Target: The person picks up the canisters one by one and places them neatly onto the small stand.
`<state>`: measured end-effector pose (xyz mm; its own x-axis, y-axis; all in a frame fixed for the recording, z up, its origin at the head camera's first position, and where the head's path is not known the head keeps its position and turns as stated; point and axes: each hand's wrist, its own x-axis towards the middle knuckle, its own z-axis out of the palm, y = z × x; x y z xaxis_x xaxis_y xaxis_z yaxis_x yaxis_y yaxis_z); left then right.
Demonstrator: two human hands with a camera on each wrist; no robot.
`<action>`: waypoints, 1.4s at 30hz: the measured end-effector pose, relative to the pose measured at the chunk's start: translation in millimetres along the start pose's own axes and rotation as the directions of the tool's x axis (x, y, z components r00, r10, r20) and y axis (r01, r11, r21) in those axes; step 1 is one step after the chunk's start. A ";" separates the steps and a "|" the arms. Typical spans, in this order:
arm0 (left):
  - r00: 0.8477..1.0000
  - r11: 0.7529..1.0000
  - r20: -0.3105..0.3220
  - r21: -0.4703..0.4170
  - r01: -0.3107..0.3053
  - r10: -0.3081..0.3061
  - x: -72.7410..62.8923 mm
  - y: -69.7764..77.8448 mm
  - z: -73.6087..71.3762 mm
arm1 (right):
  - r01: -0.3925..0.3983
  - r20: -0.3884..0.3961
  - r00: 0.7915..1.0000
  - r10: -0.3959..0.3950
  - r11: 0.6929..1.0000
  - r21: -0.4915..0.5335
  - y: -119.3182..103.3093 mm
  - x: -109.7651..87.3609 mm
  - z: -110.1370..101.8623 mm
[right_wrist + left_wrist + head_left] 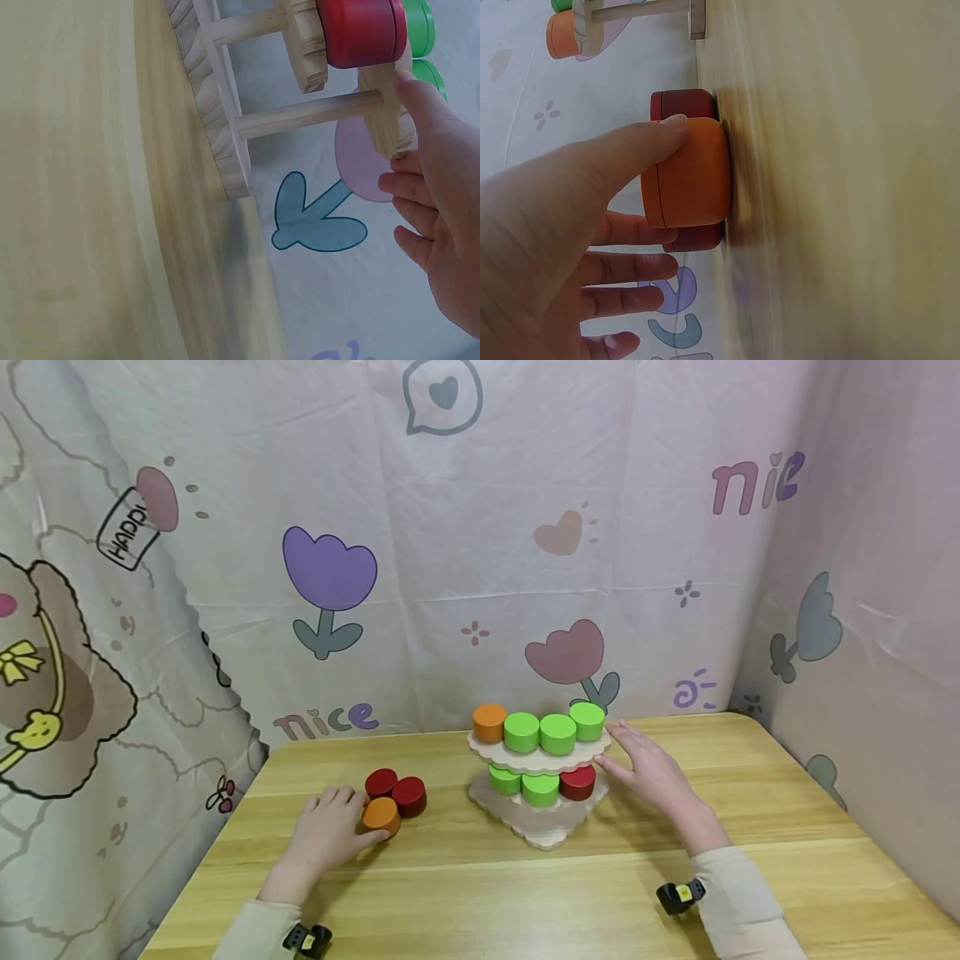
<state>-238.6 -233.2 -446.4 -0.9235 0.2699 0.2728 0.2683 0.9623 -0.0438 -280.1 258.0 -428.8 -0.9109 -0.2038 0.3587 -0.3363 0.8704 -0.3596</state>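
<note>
My left hand (324,835) is at the left, its thumb and index finger pinching an orange cylinder block (381,817) low at the table surface. Two dark red cylinder blocks (409,797) stand right behind it. A pale wooden tiered stand (542,833) with scalloped shelves stands right of centre. My right hand (654,772) holds the right edge of its upper shelf between thumb and fingers. On that shelf sit an orange block (490,723) and several green blocks (558,734). The shelf below bears green blocks (540,789) and one red block (577,782).
The wooden table (495,902) reaches back to a printed cloth (450,568), which also hangs along the left and right sides. Thin wooden posts (307,114) carry the stand's shelves. Each wrist wears a small black camera (681,896).
</note>
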 end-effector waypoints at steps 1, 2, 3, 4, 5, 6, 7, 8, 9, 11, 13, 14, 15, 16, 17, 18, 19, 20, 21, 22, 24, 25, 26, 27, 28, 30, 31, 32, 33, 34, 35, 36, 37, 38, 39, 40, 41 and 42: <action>1.000 1.000 0.002 0.000 0.000 0.000 0.0 -0.2 0.4 | -0.001 -0.001 1.000 0.001 1.000 0.001 0.1 -0.1 0.2; 1.000 1.000 0.003 0.000 0.000 0.000 0.1 -0.4 0.6 | 0.000 -0.003 1.000 0.000 1.000 0.001 0.1 -0.1 0.4; 1.000 1.000 0.004 0.000 0.000 0.000 0.1 -0.5 1.0 | 0.002 -0.006 1.000 -0.002 1.000 0.002 0.3 -0.1 0.6; 1.000 1.000 0.006 0.002 0.000 0.000 0.0 -0.6 1.2 | 0.003 -0.009 1.000 -0.003 1.000 0.003 0.4 -0.3 0.8; 1.000 1.000 0.007 0.003 0.000 0.000 -0.1 -0.5 1.0 | 0.005 -0.012 1.000 -0.005 1.000 0.003 0.6 -0.3 1.1; 1.000 1.000 0.009 0.003 -0.001 0.000 -0.4 -0.5 0.7 | 0.006 -0.014 1.000 -0.006 1.000 0.004 0.8 -0.3 1.3; 1.000 1.000 0.010 0.005 -0.003 0.003 -0.6 -0.4 0.5 | 0.007 -0.016 1.000 -0.007 1.000 0.003 0.8 -0.5 1.4; 1.000 1.000 0.010 0.007 -0.006 0.006 -1.0 -0.2 -0.1 | 0.006 -0.015 1.000 -0.006 1.000 0.003 0.9 -0.7 1.5; 1.000 1.000 0.009 0.009 -0.009 0.009 -1.3 0.1 -0.6 | 0.004 -0.014 1.000 -0.004 1.000 0.004 1.1 -0.8 1.5; 1.000 1.000 0.006 0.011 -0.016 0.016 -2.0 1.1 -2.3 | 0.000 -0.013 1.000 0.001 1.000 0.005 0.7 -1.1 1.2; 1.000 1.000 0.001 0.016 -0.025 0.025 -2.6 1.9 -3.6 | -0.004 -0.011 1.000 0.004 1.000 0.004 0.5 -1.6 0.8; 1.000 0.999 -0.001 0.018 -0.028 0.028 -2.9 2.5 -4.5 | -0.005 -0.011 1.000 0.005 1.000 0.003 0.3 -1.8 0.6; 1.000 0.999 -0.003 0.019 -0.031 0.031 -3.1 3.2 -5.4 | -0.005 -0.012 1.000 0.005 1.000 0.004 0.2 -1.9 0.5; 0.999 0.999 -0.004 0.019 -0.035 0.036 -3.4 3.9 -6.5 | -0.005 -0.013 1.000 0.005 1.000 0.004 0.0 -2.2 0.3; 0.999 0.999 -0.007 0.019 -0.040 0.040 -3.7 4.7 -7.4 | -0.004 -0.014 1.000 0.004 1.000 0.003 -0.2 -2.4 0.1; 0.999 0.999 -0.009 0.018 -0.043 0.043 -4.0 5.3 -8.2 | -0.004 -0.014 1.000 0.004 1.000 0.003 -0.3 -2.6 0.0; 0.999 0.999 -0.012 0.018 -0.047 0.047 -4.3 6.2 -9.1 | -0.004 -0.014 1.000 0.004 1.000 0.003 -0.4 -2.8 -0.1; 0.999 0.999 -0.017 0.017 -0.051 0.051 -4.6 7.2 -10.2 | -0.003 -0.014 1.000 0.003 1.000 0.003 -0.5 -3.0 -0.2; 0.998 0.998 -0.023 0.016 -0.054 0.055 -4.9 8.3 -11.4 | -0.003 -0.013 1.000 0.003 1.000 0.003 -0.6 -3.1 -0.2; 0.998 0.998 -0.030 0.014 -0.059 0.059 -5.1 9.6 -12.6 | -0.002 -0.013 1.000 0.002 1.000 0.002 -0.4 -3.1 -0.2; 0.997 0.998 -0.047 0.011 -0.067 0.067 -5.3 12.2 -15.0 | -0.002 -0.012 1.000 0.002 1.000 0.000 -0.1 -3.1 0.1; 0.996 0.997 -0.057 0.009 -0.071 0.071 -5.4 13.7 -16.4 | -0.001 -0.013 1.000 0.001 1.000 -0.001 0.2 -3.0 0.2; 0.995 0.997 -0.065 0.008 -0.075 0.075 -5.4 15.3 -17.7 | -0.001 -0.013 1.000 0.001 1.000 -0.002 0.4 -2.8 0.3; 0.994 0.997 -0.071 0.010 -0.079 0.080 -5.3 16.7 -19.1 | -0.001 -0.013 1.000 0.001 1.000 -0.002 0.5 -2.8 0.3; 0.994 0.997 -0.076 0.009 -0.083 0.083 -5.1 18.4 -20.4 | -0.001 -0.015 1.000 0.001 1.000 -0.002 0.6 -2.7 0.3; 0.992 0.996 -0.084 0.012 -0.092 0.093 -4.3 21.7 -22.7 | 0.000 -0.015 1.000 0.000 1.000 -0.002 0.5 -2.5 0.0; 0.992 0.995 -0.085 0.013 -0.097 0.098 -3.8 23.3 -23.8 | 0.001 -0.016 1.000 -0.001 1.000 -0.002 0.5 -2.4 -0.1; 0.991 0.995 -0.084 0.017 -0.102 0.103 -3.1 24.9 -24.6 | 0.000 -0.016 1.000 0.000 1.000 -0.002 0.5 -2.3 -0.2; 0.990 0.994 -0.086 0.020 -0.108 0.109 -2.3 26.6 -25.6 | -0.001 -0.015 1.000 0.001 1.000 -0.001 0.4 -2.1 -0.3; 0.989 0.993 -0.088 0.024 -0.115 0.117 -1.6 28.4 -26.3 | -0.001 -0.014 1.000 0.001 1.000 0.000 0.4 -1.9 -0.3; 0.988 0.992 -0.090 0.026 -0.123 0.125 -0.8 30.1 -26.9 | -0.001 -0.011 1.000 0.001 1.000 -0.001 0.2 -1.7 -0.4; 0.987 0.991 -0.093 0.029 -0.130 0.132 -0.1 31.7 -27.5 | -0.002 -0.009 1.000 0.002 1.000 -0.001 0.0 -1.5 -0.4; 0.986 0.990 -0.096 0.033 -0.137 0.140 0.6 33.5 -28.3 | -0.002 -0.007 1.000 0.002 1.000 -0.001 0.0 -1.3 -0.4; 0.984 0.989 -0.100 0.034 -0.144 0.147 1.2 35.5 -29.2 | -0.003 -0.005 1.000 0.003 1.000 0.001 0.0 -1.1 -0.3; 0.982 0.988 -0.105 0.034 -0.152 0.154 1.9 37.5 -30.2 | -0.002 -0.003 1.000 0.002 1.000 0.000 0.0 -0.9 -0.4; 0.981 0.987 -0.108 0.032 -0.157 0.160 2.7 39.5 -30.9 | -0.001 -0.002 1.000 0.001 1.000 -0.001 -0.1 -0.7 -0.4; 0.980 0.986 -0.111 0.027 -0.162 0.164 3.4 41.6 -31.9 | 0.000 -0.002 1.000 0.000 1.000 -0.002 -0.1 -0.6 -0.3; 0.979 0.985 -0.116 0.025 -0.168 0.170 4.2 43.9 -33.2 | 0.000 -0.004 1.000 0.000 1.000 -0.002 -0.1 -0.5 -0.2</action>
<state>-221.6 -191.0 -415.3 -0.8263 0.4235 0.3714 0.4124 0.9039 -0.1133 -279.5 258.1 -428.7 -0.9100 -0.2021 0.3620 -0.3359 0.8712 -0.3580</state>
